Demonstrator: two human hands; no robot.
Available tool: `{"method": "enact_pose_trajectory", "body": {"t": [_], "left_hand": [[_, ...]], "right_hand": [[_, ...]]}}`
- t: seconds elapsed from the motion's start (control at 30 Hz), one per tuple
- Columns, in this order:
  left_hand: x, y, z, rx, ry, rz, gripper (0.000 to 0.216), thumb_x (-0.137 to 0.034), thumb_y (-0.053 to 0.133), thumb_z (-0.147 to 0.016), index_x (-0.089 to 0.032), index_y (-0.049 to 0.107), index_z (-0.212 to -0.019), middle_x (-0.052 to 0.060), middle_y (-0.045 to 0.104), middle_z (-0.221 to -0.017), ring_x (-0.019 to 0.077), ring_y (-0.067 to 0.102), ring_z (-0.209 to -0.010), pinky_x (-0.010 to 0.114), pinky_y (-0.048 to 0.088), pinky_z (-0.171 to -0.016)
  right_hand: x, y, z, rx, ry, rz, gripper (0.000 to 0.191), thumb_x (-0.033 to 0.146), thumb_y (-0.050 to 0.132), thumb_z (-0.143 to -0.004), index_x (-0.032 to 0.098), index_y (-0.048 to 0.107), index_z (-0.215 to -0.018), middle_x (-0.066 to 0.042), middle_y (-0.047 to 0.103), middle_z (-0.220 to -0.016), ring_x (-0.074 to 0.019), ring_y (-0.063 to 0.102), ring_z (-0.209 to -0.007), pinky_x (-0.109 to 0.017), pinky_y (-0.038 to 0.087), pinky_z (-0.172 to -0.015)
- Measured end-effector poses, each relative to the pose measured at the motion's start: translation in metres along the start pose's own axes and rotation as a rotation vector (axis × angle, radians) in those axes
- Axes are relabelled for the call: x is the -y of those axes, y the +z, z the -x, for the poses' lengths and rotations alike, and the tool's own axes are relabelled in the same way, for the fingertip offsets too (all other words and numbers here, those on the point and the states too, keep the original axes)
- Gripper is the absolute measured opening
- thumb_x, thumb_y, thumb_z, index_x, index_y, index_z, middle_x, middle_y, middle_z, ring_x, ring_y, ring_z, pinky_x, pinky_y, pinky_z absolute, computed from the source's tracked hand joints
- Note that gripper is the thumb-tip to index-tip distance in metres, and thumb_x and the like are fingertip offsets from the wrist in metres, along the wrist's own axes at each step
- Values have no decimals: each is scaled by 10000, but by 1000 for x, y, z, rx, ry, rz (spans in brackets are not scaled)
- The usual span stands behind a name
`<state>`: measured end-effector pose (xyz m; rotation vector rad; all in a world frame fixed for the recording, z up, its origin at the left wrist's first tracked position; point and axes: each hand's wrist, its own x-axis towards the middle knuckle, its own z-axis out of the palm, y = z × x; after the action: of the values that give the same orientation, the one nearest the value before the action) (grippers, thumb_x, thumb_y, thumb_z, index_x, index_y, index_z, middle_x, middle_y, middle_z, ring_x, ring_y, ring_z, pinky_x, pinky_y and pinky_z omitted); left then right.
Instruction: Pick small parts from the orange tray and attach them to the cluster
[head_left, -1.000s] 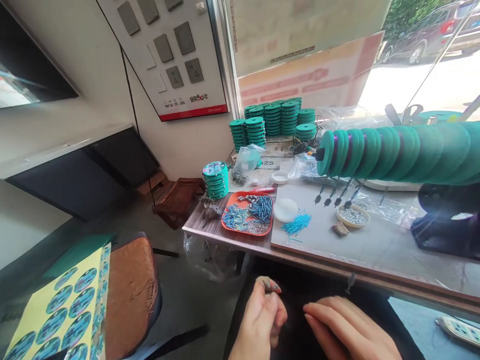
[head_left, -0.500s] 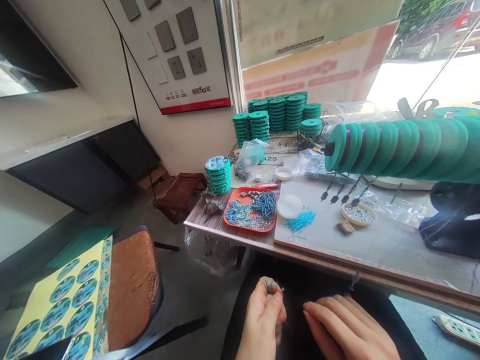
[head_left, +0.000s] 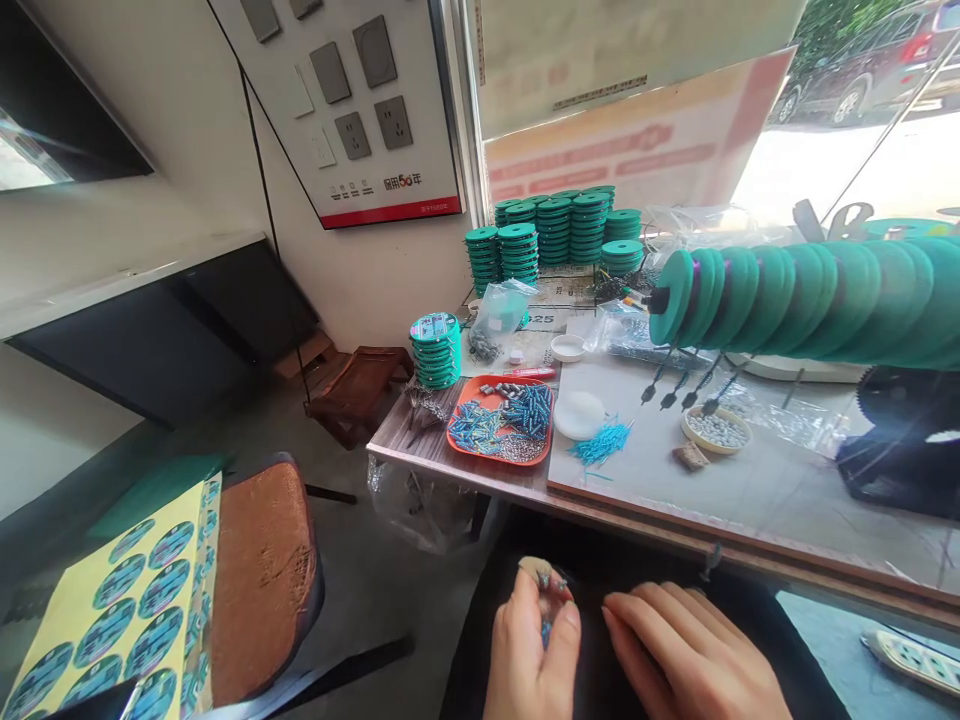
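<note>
My left hand [head_left: 534, 650], below the surface [head_left: 750, 490] edge, has turned since a second ago, grip pinching small blue pieces [head_left: 546, 630]; right hand [head_left: 690, 655] lies flat, fingers spread, beside it.

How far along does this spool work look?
Done, it seems: stacks of green spools at the window and one labelled stack. In hand: the left hand pinches a few small blue pieces; the right hand rests flat beside it. Left: the orange tray is full, and a row of spools hangs on a rod.

Small assembly workshop; stacked green spools [head_left: 559, 232]; parts tray [head_left: 501, 420] on workbench [head_left: 750, 490].
</note>
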<state>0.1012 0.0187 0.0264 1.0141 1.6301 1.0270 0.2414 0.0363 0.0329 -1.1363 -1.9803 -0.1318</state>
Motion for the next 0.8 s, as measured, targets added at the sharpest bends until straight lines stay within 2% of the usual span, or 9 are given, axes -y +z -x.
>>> {"method": "enact_pose_trajectory", "body": {"t": [0.07,0.2,0.3,0.53,0.67,0.8], "left_hand": [[-1,1,3,-22,56,-105,278,-357,581,-734,-168,611,-934,117,684,-905,252,597,-885,316,388,-831],[-7,1,4,-17,94,-240,330,-403,513,-777,-155,633,-958,122,717,-883,267,615,-855,323,403,-792],[-10,1,4,35,120,-285,348,-395,476,-791,-144,638,-969,114,723,-851,261,618,-816,318,414,-759],[-4,1,2,15,116,-277,335,-376,495,-776,-127,602,-973,137,717,-893,268,631,-857,327,415,-791],[2,3,-1,42,204,-276,211,-353,476,-806,-187,584,-879,93,715,-806,249,637,-773,316,429,-711],[8,4,-5,5,282,-227,176,-356,476,-830,-213,579,-826,63,683,-723,219,626,-693,284,440,-640]], "right_hand": [[0,2,0,-2,13,26,307,155,357,-924,189,572,-708,3,576,-606,-102,529,-533,-244,351,-579],[1,3,-1,14,21,15,297,162,365,-922,192,566,-705,9,555,-594,-103,504,-523,-243,333,-576],[1,5,-1,32,-3,-3,271,154,378,-913,194,560,-717,11,552,-602,-105,494,-528,-244,326,-580],[-4,8,9,91,11,37,267,150,391,-895,207,532,-675,23,514,-585,-110,470,-520,-244,320,-581],[-5,8,11,103,26,49,233,156,411,-885,208,545,-702,20,538,-617,-112,488,-543,-242,333,-605],[-5,8,11,97,36,50,252,153,405,-883,212,530,-673,25,523,-590,-114,480,-528,-244,322,-585]]}}
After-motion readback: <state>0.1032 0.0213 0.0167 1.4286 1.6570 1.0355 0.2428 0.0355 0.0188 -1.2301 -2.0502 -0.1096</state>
